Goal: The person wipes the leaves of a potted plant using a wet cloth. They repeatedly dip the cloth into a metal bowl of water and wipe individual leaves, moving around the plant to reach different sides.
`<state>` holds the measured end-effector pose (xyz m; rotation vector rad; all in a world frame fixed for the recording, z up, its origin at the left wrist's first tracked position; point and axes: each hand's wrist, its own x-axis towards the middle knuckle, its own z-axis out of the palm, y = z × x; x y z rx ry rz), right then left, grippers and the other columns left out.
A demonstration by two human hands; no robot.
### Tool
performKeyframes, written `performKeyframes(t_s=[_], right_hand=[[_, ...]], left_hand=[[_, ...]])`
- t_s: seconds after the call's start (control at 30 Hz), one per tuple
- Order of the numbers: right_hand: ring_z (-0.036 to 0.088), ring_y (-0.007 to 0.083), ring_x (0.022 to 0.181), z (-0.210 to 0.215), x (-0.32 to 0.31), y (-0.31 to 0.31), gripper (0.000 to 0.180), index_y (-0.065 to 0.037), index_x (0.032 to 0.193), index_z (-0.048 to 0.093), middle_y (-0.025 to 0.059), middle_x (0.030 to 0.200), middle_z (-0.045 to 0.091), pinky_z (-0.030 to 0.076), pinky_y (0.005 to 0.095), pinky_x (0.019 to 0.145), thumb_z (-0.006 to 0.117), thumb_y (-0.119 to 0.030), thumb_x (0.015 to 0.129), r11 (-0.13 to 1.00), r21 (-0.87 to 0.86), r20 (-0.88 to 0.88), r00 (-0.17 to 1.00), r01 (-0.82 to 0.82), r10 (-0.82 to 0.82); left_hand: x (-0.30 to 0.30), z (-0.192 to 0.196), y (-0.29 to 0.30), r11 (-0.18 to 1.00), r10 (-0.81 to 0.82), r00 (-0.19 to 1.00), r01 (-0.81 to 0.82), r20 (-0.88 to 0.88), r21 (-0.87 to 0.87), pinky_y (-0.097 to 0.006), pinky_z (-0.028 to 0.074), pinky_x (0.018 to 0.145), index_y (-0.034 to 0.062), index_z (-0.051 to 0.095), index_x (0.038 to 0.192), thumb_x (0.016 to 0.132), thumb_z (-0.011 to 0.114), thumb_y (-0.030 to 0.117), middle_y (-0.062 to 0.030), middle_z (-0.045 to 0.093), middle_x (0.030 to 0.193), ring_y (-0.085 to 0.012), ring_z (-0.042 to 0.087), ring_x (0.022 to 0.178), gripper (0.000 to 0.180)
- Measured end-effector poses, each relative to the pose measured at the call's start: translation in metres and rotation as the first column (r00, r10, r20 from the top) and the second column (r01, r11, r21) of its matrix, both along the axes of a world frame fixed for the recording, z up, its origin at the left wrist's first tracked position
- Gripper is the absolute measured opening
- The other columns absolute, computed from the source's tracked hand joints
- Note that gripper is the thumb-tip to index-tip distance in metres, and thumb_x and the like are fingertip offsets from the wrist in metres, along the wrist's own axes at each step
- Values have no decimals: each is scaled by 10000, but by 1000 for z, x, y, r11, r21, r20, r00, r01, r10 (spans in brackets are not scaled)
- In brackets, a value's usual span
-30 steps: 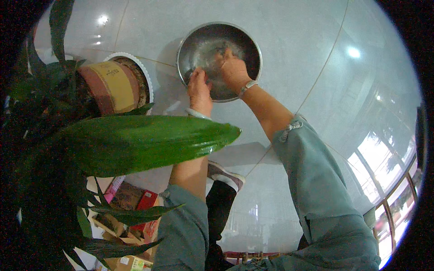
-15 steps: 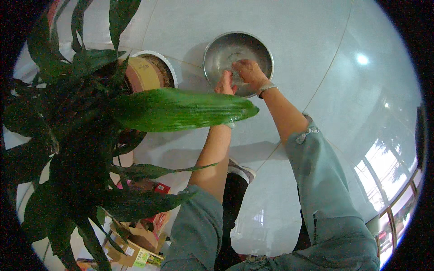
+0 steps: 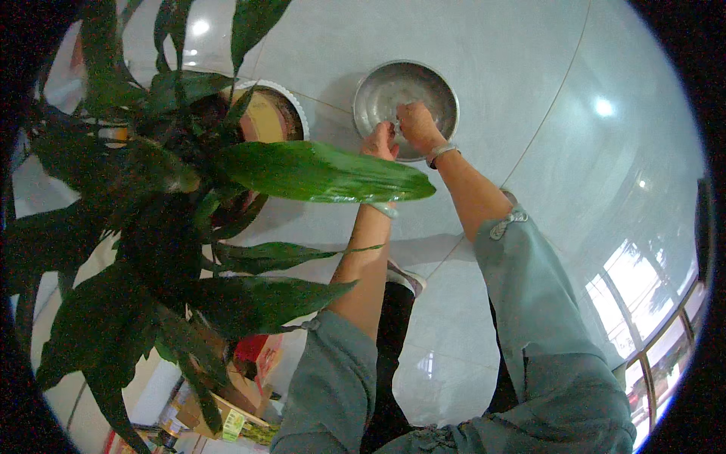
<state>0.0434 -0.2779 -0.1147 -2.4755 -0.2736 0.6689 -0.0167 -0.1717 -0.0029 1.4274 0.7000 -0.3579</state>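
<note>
A round metal basin (image 3: 368,94) stands on the floor in front of me. Over its near part my right hand (image 3: 420,127) is closed with the fingers curled in, a bracelet at its wrist. Close beside it, at the basin's near left rim, my left hand (image 3: 380,141) has its fingers drawn together. Whatever the two hands hold between them, if anything, is too small or hidden to name. A long green leaf (image 3: 325,172) crosses above my left forearm and covers part of the wrist.
A large leafy potted plant (image 3: 151,181) fills the left side. Its pot (image 3: 265,117), with a white scalloped rim, stands left of the basin. An open cardboard box (image 3: 215,412) with packages lies at the lower left. Pale glossy tiles (image 3: 514,98) cover the floor.
The fingers of my right hand have curled in, and both hands have closed up near each other. The basin, plant and leaf appear shifted slightly in the view.
</note>
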Motion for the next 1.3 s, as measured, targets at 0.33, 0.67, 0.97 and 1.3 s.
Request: performKeyframes(t_s=[0.33,0.67,0.97,1.3], right_hand=[[626,225,950,160,15,-47,330,28,1189,545,130,1071,620,557,327,793,589,-116,895,674,563,-576,812,479,-96],[595,111,763,477,17,-63,276,-18,1116,662,43,917,676,490,271,721,642,-136,867,627,623,-428,875,468,-229],[554,176,744,706,-75,69,248,-25,1040,663,71,864,573,452,306,634,704,-108,810,697,649,56,932,-306,357],[548,143,740,786,-123,163,274,-22,1077,647,45,854,584,458,285,653,703,-120,827,704,654,-34,919,-277,392]], left_hand=[[-40,82,-17,908,330,929,-361,-169,-214,-340,514,784,70,588,1107,916,566,317,-41,608,1015,-173,585,910,313],[-131,307,21,916,-214,953,119,-214,-384,-350,523,784,21,559,1202,942,525,338,-92,635,1087,-196,630,982,412],[-133,567,82,819,438,865,-272,244,-505,-366,552,820,-32,532,1245,991,483,221,-106,622,1122,-206,625,998,361],[-170,645,193,843,429,851,-257,303,-472,-341,547,676,7,629,1043,918,607,181,-69,673,947,-172,652,826,215]])
